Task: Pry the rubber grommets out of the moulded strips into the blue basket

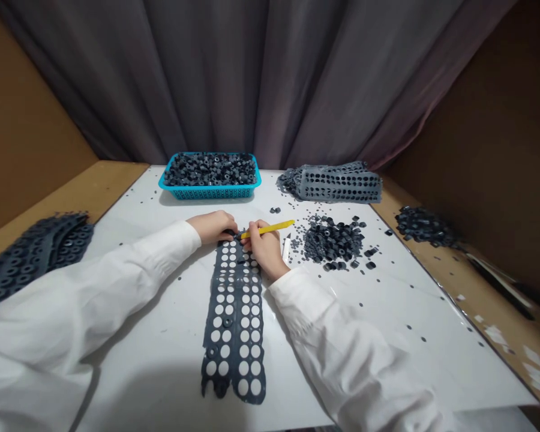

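A dark grey perforated rubber sheet (234, 312) lies lengthwise on the white tabletop, with rows of round holes and a few ring-shaped pieces still in it. At its far end my left hand (213, 226) is closed, fingertips pinching the edge of the sheet beside a small dark piece. My right hand (265, 251) grips a slim yellow pen-like tool (276, 227) just to the right. The tool's working tip points left toward my left fingertips, and the fingers partly hide it. Small dark bits lie around both hands.
Behind stands a turquoise basket (211, 191) full of dark rubber rings. More perforated sheets (342, 183) are stacked at the back right, uncut-looking ones (31, 255) at the left. A pile of small dark pieces (335, 241) lies beside a white-handled cutter (287, 249); another heap (425, 226) is farther right.
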